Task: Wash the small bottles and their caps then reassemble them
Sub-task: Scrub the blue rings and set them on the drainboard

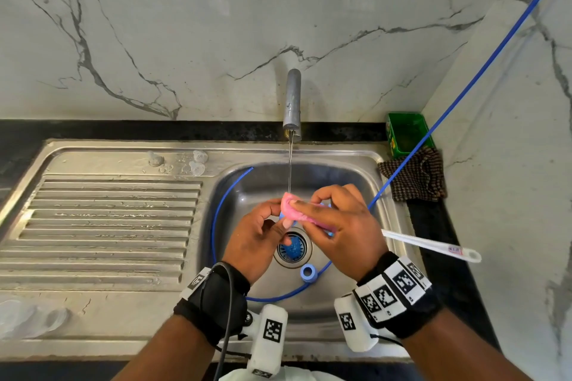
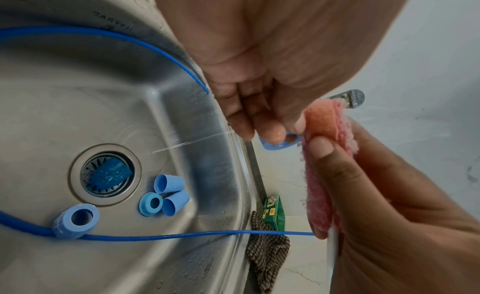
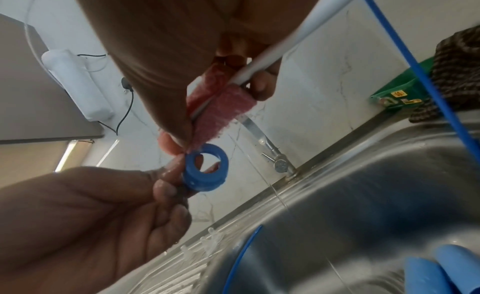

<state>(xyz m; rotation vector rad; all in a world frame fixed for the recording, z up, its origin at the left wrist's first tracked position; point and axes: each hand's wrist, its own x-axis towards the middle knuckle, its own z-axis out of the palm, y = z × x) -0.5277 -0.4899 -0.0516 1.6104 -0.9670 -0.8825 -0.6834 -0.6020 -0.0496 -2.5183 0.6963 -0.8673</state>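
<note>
Under the running tap (image 1: 292,102), my left hand (image 1: 280,215) pinches a blue ring-shaped cap (image 3: 205,173) by its rim. My right hand (image 1: 312,210) grips a pink sponge brush (image 1: 295,210) by its folded head, which touches the cap's top edge. Its white handle (image 1: 433,247) sticks out to the right. Two blue cone caps (image 2: 168,183) and a blue ring (image 2: 151,204) lie on the sink floor beside the drain (image 2: 109,173). Another ring (image 1: 308,272) rests against the blue tube. Small clear bottles (image 1: 154,159) stand at the back of the drainboard.
A blue tube (image 1: 216,219) loops round the steel sink (image 1: 349,176) and rises to the upper right. A green box (image 1: 407,133) and a checked cloth (image 1: 414,176) sit at the back right corner. Clear plastic pieces (image 1: 28,315) lie on the front left of the drainboard.
</note>
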